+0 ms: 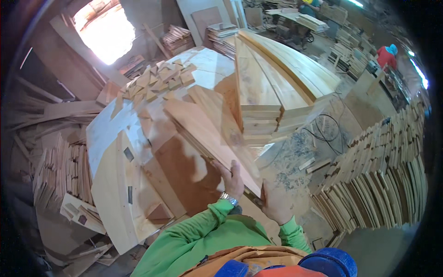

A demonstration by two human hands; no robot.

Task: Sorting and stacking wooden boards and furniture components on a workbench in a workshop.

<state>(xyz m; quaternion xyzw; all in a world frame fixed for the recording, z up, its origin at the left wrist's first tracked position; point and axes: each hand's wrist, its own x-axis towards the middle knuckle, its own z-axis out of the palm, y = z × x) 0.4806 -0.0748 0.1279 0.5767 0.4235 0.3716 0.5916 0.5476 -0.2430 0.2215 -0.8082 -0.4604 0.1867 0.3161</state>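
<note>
A long, flat wooden board point(207, 134) slants from the work table toward my body, and both hands grip its near end. My left hand point(233, 180), with a metal watch at the wrist, clasps the left edge, thumb on top and fingers underneath. At the near right corner, my right hand point(276, 205) is closed on the board's end, its fingertips partly hidden. The left edge looks layered, but I cannot tell if more than one board is held. Another pale board point(226, 115) lies along its right side.
Small triangular offcuts point(157, 83) are heaped on the table's far part. A pale jig board point(117, 194) with dark metal plates lies left. Stacked wide panels point(263, 92) rise beyond the boards. Upright slats point(378, 180) stand right; a black cable point(325, 134) coils on the dusty floor. A person point(386, 56) works far right.
</note>
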